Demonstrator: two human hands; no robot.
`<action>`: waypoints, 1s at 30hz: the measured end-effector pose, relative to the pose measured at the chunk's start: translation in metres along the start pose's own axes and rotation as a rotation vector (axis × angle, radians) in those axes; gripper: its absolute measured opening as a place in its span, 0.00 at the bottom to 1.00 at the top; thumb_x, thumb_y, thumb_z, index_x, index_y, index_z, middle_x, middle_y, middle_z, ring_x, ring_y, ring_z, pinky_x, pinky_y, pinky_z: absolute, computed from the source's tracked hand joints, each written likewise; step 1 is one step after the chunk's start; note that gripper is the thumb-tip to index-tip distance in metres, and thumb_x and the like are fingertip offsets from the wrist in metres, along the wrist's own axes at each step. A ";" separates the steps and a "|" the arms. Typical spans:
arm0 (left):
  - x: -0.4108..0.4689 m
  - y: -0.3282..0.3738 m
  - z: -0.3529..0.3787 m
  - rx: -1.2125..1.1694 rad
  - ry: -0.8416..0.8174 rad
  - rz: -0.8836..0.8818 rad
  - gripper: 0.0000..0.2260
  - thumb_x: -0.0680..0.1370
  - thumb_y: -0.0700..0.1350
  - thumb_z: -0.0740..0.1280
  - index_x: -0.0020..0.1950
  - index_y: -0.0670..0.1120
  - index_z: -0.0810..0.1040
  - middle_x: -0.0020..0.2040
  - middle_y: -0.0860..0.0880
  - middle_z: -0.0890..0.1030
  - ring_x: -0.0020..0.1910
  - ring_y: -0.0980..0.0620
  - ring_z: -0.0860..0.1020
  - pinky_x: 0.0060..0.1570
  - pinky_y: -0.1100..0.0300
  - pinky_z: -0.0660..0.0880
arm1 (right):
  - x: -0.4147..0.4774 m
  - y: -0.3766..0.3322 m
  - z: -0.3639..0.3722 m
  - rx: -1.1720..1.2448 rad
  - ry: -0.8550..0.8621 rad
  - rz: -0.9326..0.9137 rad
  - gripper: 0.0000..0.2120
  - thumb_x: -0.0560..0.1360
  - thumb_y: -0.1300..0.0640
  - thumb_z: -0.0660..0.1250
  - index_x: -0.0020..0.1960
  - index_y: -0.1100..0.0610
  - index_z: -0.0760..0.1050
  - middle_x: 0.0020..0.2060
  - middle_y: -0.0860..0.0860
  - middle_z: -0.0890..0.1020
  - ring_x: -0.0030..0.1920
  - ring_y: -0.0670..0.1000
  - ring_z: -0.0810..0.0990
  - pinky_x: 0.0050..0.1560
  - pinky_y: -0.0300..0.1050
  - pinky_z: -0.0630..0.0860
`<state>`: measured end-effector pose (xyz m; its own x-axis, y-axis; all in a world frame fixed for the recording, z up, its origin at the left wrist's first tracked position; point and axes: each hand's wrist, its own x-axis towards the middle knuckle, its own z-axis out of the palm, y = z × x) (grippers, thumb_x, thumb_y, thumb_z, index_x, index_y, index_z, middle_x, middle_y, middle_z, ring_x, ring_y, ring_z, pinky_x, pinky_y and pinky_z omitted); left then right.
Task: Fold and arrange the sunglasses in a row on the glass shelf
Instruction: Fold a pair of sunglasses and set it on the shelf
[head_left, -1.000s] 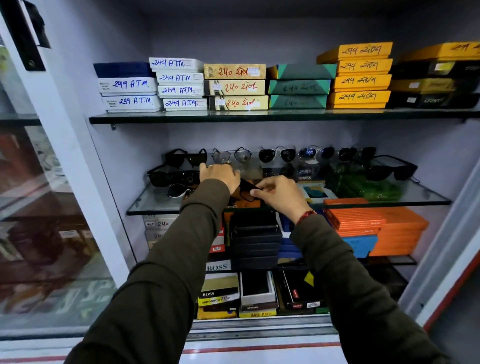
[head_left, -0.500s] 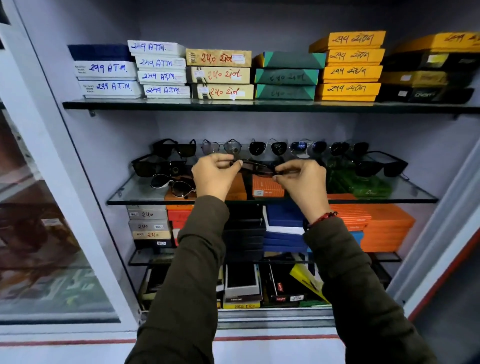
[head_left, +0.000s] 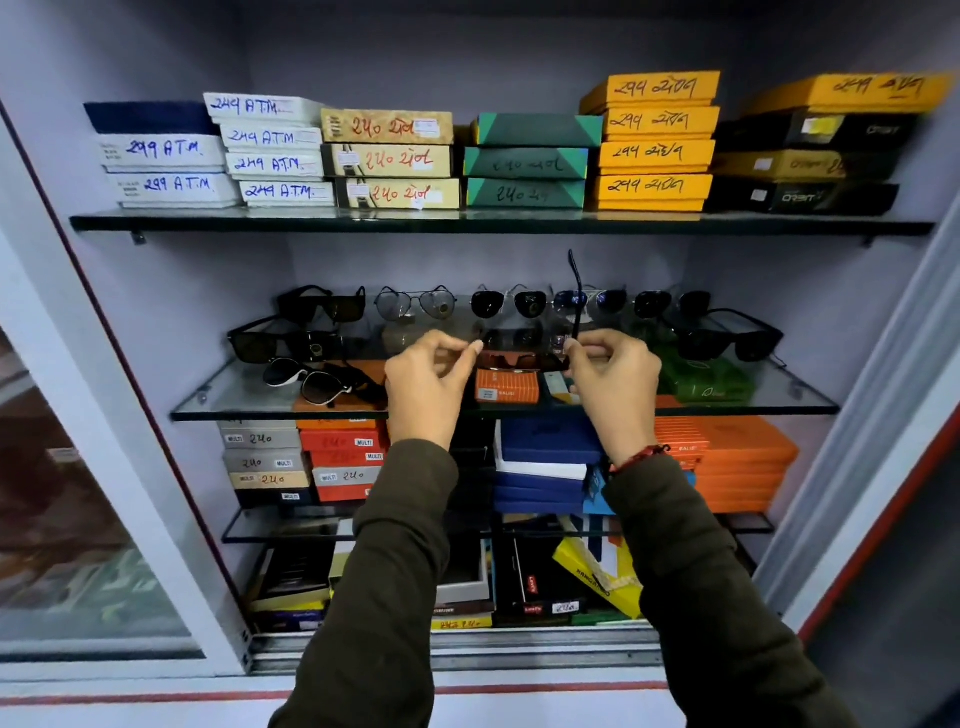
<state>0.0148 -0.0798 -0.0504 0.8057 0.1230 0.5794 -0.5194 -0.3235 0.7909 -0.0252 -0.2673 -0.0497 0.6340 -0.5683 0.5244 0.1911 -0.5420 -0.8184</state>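
I hold a dark pair of sunglasses (head_left: 519, 340) just above the middle glass shelf (head_left: 239, 405). My left hand (head_left: 423, 384) pinches its left end and my right hand (head_left: 613, 379) grips its right end. One temple arm (head_left: 575, 296) sticks straight up from the right hinge. Along the back of the shelf several pairs stand folded in a row (head_left: 511, 304). Black pairs (head_left: 283, 343) and a white-rimmed pair (head_left: 304, 379) lie loose at the left. Another black pair (head_left: 727, 340) sits at the right.
Stacked labelled boxes (head_left: 389, 158) fill the upper shelf. Orange boxes (head_left: 727, 457) and other boxes (head_left: 343, 457) are packed below the glass shelf. A green pouch (head_left: 706, 382) and a small orange box (head_left: 506, 387) show near the glass. A sliding glass door (head_left: 78, 519) stands at the left.
Both hands lifted the dark sunglasses off the shelf front and hold them higher and further back. One temple arm has swung up to point upward. The camera moved closer.
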 end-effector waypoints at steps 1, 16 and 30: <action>0.001 0.002 0.003 0.020 0.032 -0.006 0.09 0.78 0.48 0.74 0.48 0.43 0.85 0.43 0.50 0.85 0.42 0.55 0.84 0.47 0.65 0.81 | 0.002 0.004 -0.001 0.018 -0.010 0.012 0.10 0.77 0.53 0.72 0.52 0.59 0.84 0.42 0.52 0.87 0.40 0.50 0.88 0.44 0.54 0.86; 0.022 0.031 0.097 -0.302 -0.101 -0.278 0.07 0.78 0.42 0.73 0.53 0.41 0.86 0.48 0.40 0.88 0.48 0.44 0.87 0.54 0.50 0.85 | 0.072 0.043 -0.055 0.313 -0.028 0.233 0.07 0.77 0.65 0.71 0.53 0.63 0.85 0.43 0.59 0.87 0.39 0.49 0.87 0.41 0.34 0.84; 0.032 0.019 0.156 -0.143 -0.181 -0.364 0.07 0.77 0.33 0.71 0.53 0.40 0.86 0.49 0.40 0.88 0.50 0.44 0.87 0.60 0.48 0.82 | 0.107 0.085 -0.057 -0.380 -0.005 -0.030 0.06 0.75 0.61 0.74 0.51 0.57 0.86 0.46 0.57 0.88 0.42 0.58 0.87 0.45 0.57 0.86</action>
<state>0.0748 -0.2284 -0.0478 0.9740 0.0341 0.2238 -0.2161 -0.1548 0.9640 0.0163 -0.4095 -0.0498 0.6363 -0.5463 0.5447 -0.0818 -0.7499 -0.6565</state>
